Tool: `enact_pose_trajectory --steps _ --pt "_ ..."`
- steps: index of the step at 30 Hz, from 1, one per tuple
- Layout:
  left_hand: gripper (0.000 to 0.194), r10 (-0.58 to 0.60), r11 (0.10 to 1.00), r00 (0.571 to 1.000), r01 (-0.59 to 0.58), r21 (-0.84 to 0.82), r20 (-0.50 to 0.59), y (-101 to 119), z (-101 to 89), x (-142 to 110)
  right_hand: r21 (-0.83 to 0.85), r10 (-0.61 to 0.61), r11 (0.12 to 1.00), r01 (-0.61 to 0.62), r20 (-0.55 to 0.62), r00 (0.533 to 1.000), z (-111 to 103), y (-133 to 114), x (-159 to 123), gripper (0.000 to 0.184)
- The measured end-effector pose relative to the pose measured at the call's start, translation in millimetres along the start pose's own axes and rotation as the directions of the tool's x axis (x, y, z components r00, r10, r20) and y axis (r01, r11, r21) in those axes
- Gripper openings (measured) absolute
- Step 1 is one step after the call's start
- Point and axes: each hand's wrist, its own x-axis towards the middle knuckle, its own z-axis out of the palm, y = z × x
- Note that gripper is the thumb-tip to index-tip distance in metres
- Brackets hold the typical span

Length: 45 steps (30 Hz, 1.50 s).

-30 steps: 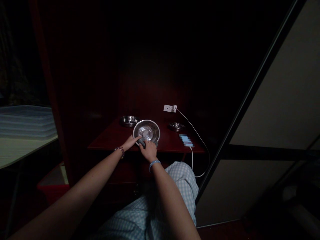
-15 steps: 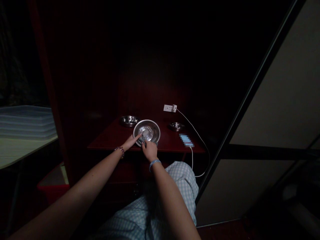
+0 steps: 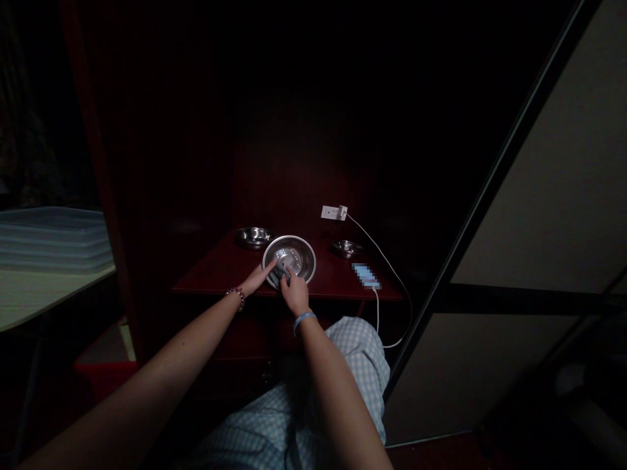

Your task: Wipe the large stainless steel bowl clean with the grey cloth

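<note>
A shiny metal bowl [image 3: 304,251] is tilted toward me above the front of the dark red shelf [image 3: 206,274]. My left hand [image 3: 257,277] grips its left rim, thumb over the inside. My right hand [image 3: 294,292] is closed on a grey cloth [image 3: 280,271] and presses it against the lower inner wall of the bowl. Part of the cloth is hidden by my fingers. Behind the bowl to the left rests a metal dish [image 3: 253,236], and another small metal dish [image 3: 347,248] sits to the right.
A blurred-out phone [image 3: 366,275] lies at the shelf's right, its white cable [image 3: 392,258] looping to a plug in the wall socket [image 3: 333,212]. Stacked clear plastic lids or trays [image 3: 53,241] stand on a pale table [image 3: 44,294] at left, above a red bin [image 3: 105,372].
My right hand with the cloth has shifted slightly within the bowl, its fingers now reaching farther up the inside. The left hand keeps its hold on the rim.
</note>
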Motion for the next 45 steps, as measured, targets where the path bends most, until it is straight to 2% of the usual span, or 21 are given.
enact_pose_trajectory --steps 5,14,18,22,26,32,39,45 --pt "0.065 -0.007 1.000 1.000 0.007 -0.012 -0.008 -1.8 2.6 1.0 0.096 0.037 0.995 -0.037 -0.007 0.999 -2.3 0.8 0.7 0.043" --pt "0.038 0.015 0.994 1.000 -0.013 0.110 -0.011 10.0 -0.4 -6.7 0.085 -0.043 0.996 0.039 0.048 0.998 -1.5 2.1 -0.3 0.046" --pt "0.028 -0.014 0.990 1.000 0.015 0.138 -0.009 9.6 -0.6 -7.0 0.058 -0.085 0.995 0.082 0.055 0.995 -0.8 2.5 -0.6 0.054" --pt "0.022 -0.057 0.988 0.998 0.057 0.141 -0.005 7.4 0.9 -4.5 -0.039 -0.132 0.990 0.135 0.078 0.988 -1.8 0.3 -3.0 0.058" --pt "0.023 -0.083 0.987 0.997 0.083 0.135 -0.004 9.2 2.1 -4.5 -0.130 -0.157 0.977 0.168 0.095 0.983 -2.3 -1.9 -5.2 0.061" --pt "0.030 -0.030 0.996 0.999 0.029 0.084 0.020 12.1 4.5 -5.8 -0.151 -0.152 0.974 0.168 0.109 0.982 -3.2 -2.6 -5.8 0.061" --pt "0.027 -0.053 0.993 0.997 0.047 0.106 0.054 3.4 3.9 -0.8 -0.206 -0.180 0.959 0.196 0.094 0.979 0.6 -0.3 -5.6 0.062" --pt "0.026 -0.063 0.995 0.996 0.058 0.076 0.061 2.0 2.2 -0.3 -0.250 -0.212 0.942 0.223 0.072 0.975 -0.1 1.4 -4.2 0.056"
